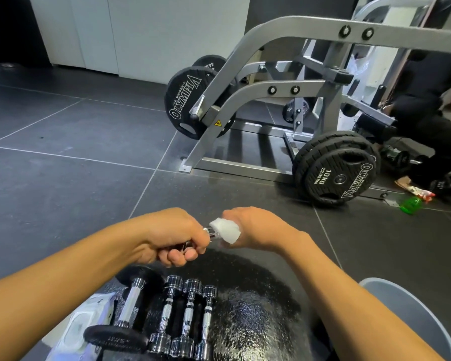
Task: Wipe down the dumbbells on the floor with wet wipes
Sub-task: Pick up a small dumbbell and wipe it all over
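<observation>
Hidden: only a short chrome stretch of the held dumbbell (209,232) shows between my left hand (175,238) and right hand (255,230). The rest is covered by fist and wipe.
Hard to read: the right hand's fingers sit behind the wet wipe (225,230), so I cannot tell how far they curl.
Cut off: my left forearm covers part of the wet-wipe pack (81,327). The grey container (406,308) at lower right runs out of frame, and I cannot tell what it is.
Left hand: clenched round the held dumbbell, knuckles up, raised above the far edge of the black mat (258,308).
Right hand: back of the hand towards me, wrist bent, gripping the wet wipe bunched over the bar.
Wet wipe: white, touching the chrome, just beside the left hand.
Floor dumbbells: three small chrome dumbbells (188,316) lie side by side on the mat, with a larger black-headed dumbbell (130,308) just left of them.
Pack: at the mat's left edge, beside the larger dumbbell.
Beyond: a weight machine (271,89) with black plates (339,170) stands on the tiled floor (63,178).
</observation>
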Action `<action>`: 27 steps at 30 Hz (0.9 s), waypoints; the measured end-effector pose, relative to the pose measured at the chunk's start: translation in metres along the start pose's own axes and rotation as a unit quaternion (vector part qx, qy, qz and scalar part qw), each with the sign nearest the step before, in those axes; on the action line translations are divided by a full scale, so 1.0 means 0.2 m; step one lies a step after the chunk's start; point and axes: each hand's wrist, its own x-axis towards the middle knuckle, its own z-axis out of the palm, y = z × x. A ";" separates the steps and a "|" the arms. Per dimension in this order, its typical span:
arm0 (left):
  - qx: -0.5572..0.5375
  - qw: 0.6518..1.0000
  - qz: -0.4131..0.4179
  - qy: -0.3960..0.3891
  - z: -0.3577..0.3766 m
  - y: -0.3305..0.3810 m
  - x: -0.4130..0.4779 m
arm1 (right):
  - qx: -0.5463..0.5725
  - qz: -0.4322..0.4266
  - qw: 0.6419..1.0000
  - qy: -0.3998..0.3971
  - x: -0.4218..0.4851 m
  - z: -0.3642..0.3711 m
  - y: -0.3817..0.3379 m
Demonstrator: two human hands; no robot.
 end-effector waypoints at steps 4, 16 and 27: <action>0.031 0.999 -0.009 0.016 0.05 -0.02 0.03 | 0.099 0.019 0.992 -0.075 -0.02 0.02 -0.08; -0.020 0.999 -0.015 0.049 0.02 -0.02 0.07 | 0.023 -0.075 0.996 0.031 0.04 0.11 -0.11; -0.019 0.999 0.009 0.038 0.03 -0.03 0.07 | 0.133 0.056 0.982 -0.119 -0.09 0.02 0.14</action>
